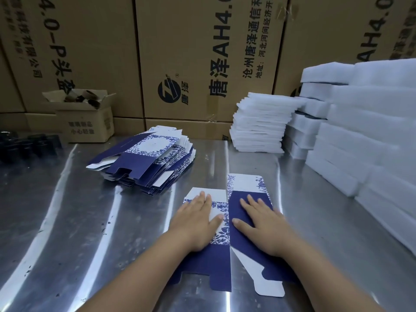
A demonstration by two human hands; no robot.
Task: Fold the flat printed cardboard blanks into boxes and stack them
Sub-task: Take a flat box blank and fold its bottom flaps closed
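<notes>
Head camera, and it looks straight down on a person leaning over the steel table [78, 210] with one flat blank [211, 262] near the front edge, a little right of centre. Both palms lie on it. The left hand [198, 221] rests on the flowered panel with fingers straight and close together. The right hand [263, 219] presses the navy panel with fingers straight and slightly spread. Neither grips anything; they only press down either side of the long middle crease.

I'd say this is the very start of a box: flattening or breaking in that crease before the sheet is opened up. I can see no finished box anywhere, so the stacking looks not yet begun.

Next, to my eye, the fingers must get under an edge, lift the panels square, then tuck the notched flaps at the near end.

The pile of blanks [144, 158] waits farther back on the left, with white foam pads [261, 127] stacked far right.
</notes>
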